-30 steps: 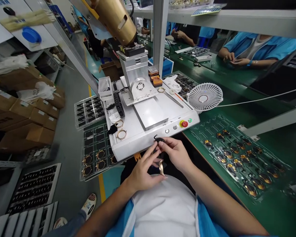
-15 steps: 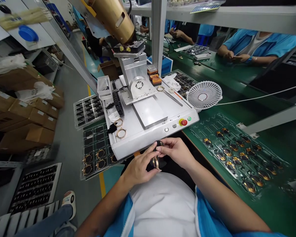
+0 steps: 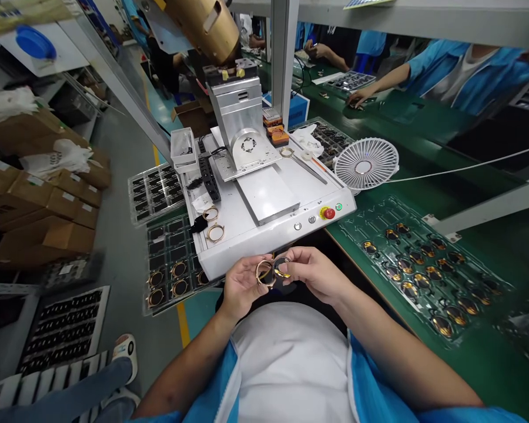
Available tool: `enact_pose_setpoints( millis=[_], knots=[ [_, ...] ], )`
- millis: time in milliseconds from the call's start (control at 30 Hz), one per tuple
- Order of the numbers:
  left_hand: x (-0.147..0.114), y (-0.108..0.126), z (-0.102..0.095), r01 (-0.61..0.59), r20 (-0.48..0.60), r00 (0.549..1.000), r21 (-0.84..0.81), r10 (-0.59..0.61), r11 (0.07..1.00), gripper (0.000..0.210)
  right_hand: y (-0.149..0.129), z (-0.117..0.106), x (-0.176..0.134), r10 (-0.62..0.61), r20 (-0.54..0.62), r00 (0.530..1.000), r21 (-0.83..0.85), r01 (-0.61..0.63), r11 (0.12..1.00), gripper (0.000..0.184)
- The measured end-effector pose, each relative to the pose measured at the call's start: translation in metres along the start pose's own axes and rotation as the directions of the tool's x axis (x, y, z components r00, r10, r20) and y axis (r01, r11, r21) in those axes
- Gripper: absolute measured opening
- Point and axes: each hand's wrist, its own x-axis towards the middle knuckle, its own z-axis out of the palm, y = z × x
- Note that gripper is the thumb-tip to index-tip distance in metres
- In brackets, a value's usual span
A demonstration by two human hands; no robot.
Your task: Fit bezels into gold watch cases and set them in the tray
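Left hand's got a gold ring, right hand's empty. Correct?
Not quite: the right hand isn't empty; the head view shows it holding a dark round part. The left hand does have a gold ring.

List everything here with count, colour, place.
Ring: one, gold, left hand
Disc: one, dark, right hand
Machine: one, white, centre
Cylinder: one, gold, top edge
Loose rings: two, gold, machine's left
Fan: one, white, right of machine
Table: one, green, right
Right tray: one, clear, table
Tray discs: many, amber, right tray
Left trays: two, clear, beside machine
Boxes: several, brown, far left
Co-workers: several, blue or black clothes, background
Left hand: one, bare, on ring
Right hand: one, bare, on disc
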Motion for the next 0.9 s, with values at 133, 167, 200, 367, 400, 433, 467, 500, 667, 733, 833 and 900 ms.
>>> enact_pose_setpoints(
  millis=[133, 167, 200, 367, 400, 433, 467, 500, 667, 733, 833, 900],
  knots=[
    [-0.002, -0.004, 0.000, 0.012, 0.010, 1.000, -0.054, -0.011, 0.998, 0.050, 0.006, 0.014, -0.002, 0.071, -0.004, 0.997, 0.072, -0.071, 0.995, 0.050],
    [-0.003, -0.005, 0.000, 0.013, 0.005, 1.000, -0.052, -0.013, 0.999, 0.051, 0.007, 0.018, -0.003, 0.051, -0.018, 0.999, 0.069, -0.049, 0.996, 0.049],
    [-0.005, -0.006, 0.000, 0.013, -0.005, 1.000, -0.043, -0.014, 0.999, 0.053, 0.008, 0.021, -0.003, 0.020, -0.036, 0.999, 0.056, -0.017, 0.998, 0.047],
    [-0.008, -0.008, -0.002, 0.028, -0.085, 0.996, 0.025, -0.025, 0.999, 0.058, 0.009, 0.029, -0.006, -0.124, -0.083, 0.989, -0.063, 0.119, 0.991, 0.034],
    [-0.009, -0.008, -0.002, 0.029, -0.097, 0.995, 0.032, -0.026, 0.999, 0.058, 0.009, 0.030, -0.007, -0.138, -0.082, 0.987, -0.086, 0.131, 0.988, 0.033],
    [-0.009, -0.007, -0.002, 0.024, -0.105, 0.994, 0.037, -0.020, 0.999, 0.058, 0.009, 0.031, -0.007, -0.147, -0.079, 0.986, -0.108, 0.138, 0.985, 0.031],
    [-0.009, -0.007, -0.002, 0.013, -0.106, 0.994, 0.039, -0.009, 0.999, 0.058, 0.008, 0.032, -0.008, -0.154, -0.078, 0.985, -0.127, 0.143, 0.982, 0.030],
    [-0.009, -0.007, -0.002, -0.002, -0.099, 0.995, 0.038, 0.006, 0.999, 0.057, 0.008, 0.033, -0.008, -0.159, -0.077, 0.984, -0.143, 0.147, 0.979, 0.030],
    [-0.008, -0.005, -0.001, -0.042, -0.047, 0.998, 0.044, 0.044, 0.998, 0.055, 0.007, 0.034, -0.008, -0.148, -0.051, 0.988, -0.150, 0.139, 0.979, 0.032],
    [-0.008, -0.005, 0.000, -0.030, -0.063, 0.997, 0.057, 0.033, 0.998, 0.056, 0.008, 0.033, -0.007, -0.144, -0.039, 0.989, -0.143, 0.137, 0.980, 0.032],
    [-0.007, -0.004, 0.000, -0.032, -0.064, 0.997, 0.050, 0.035, 0.998, 0.055, 0.011, 0.031, -0.006, -0.151, -0.030, 0.988, -0.134, 0.146, 0.980, 0.033],
    [-0.006, -0.004, 0.002, -0.045, -0.050, 0.998, 0.034, 0.047, 0.998, 0.054, 0.013, 0.030, -0.005, -0.163, -0.032, 0.986, -0.143, 0.157, 0.977, 0.033]
  ],
)
